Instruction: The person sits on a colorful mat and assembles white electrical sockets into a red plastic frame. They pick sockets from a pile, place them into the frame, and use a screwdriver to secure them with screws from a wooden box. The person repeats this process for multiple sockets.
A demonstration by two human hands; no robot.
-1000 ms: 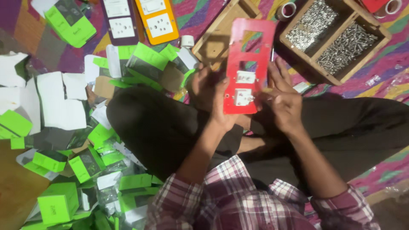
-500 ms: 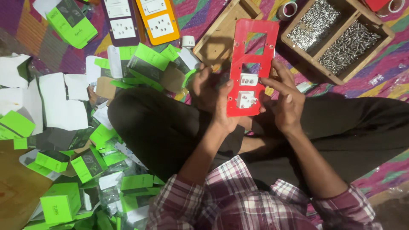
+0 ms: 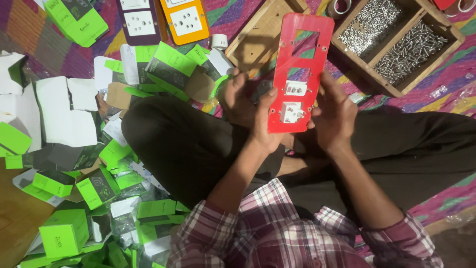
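Left hand (image 3: 263,124) and right hand (image 3: 334,114) grip the red plate (image 3: 297,74), fingers pinching its lower edges beside a screw tray (image 3: 396,39).

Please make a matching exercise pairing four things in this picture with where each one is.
1. red plate
2. screws
3. orange plate
4. green box

a. in the wooden tray
b. bottom left, on the floor
c. held between left hand and right hand
d. top, beside a purple plate

Pairs: 1-c, 2-a, 3-d, 4-b
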